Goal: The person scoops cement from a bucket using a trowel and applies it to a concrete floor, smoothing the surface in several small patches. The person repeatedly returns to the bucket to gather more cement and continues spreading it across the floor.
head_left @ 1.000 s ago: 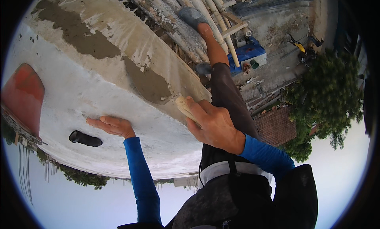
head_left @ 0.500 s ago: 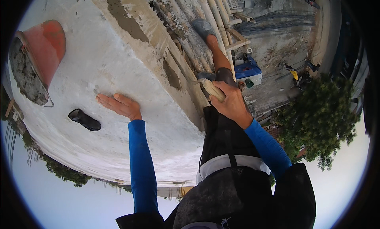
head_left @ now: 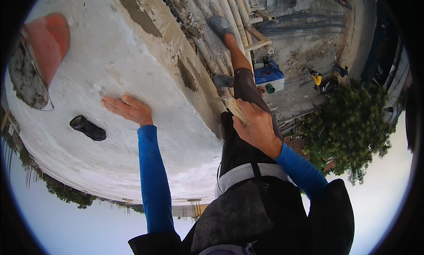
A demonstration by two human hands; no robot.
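Observation:
My left hand (head_left: pixel 128 110) lies flat with its fingers stretched out on a pale concrete slab (head_left: pixel 101 69). A small black cylinder with a hollow end (head_left: pixel 88 128) lies near it, to the lower left. Farther left is a red bucket (head_left: pixel 51 43) with grey mortar (head_left: pixel 26 76) in it. My right hand (head_left: pixel 258 126) is wrapped round the wooden handle of a trowel (head_left: pixel 236 110) beside the slab's edge. A short metal shank shows past the handle; the blade cannot be made out. Damp grey mortar patches (head_left: pixel 140 14) mark the slab's side face.
My feet (head_left: pixel 221 28) stand on bamboo poles (head_left: pixel 236 16) alongside the slab, high above the ground. Below are a white box with a blue cover (head_left: pixel 270 76), a green container (head_left: pixel 270 88), long dark bars (head_left: pixel 304 23) and a leafy tree (head_left: pixel 349 127).
The view has shifted slightly, so most things sit a little farther left and up. My left hand stays flat on the slab; my right hand keeps its grip on the trowel, slightly turned.

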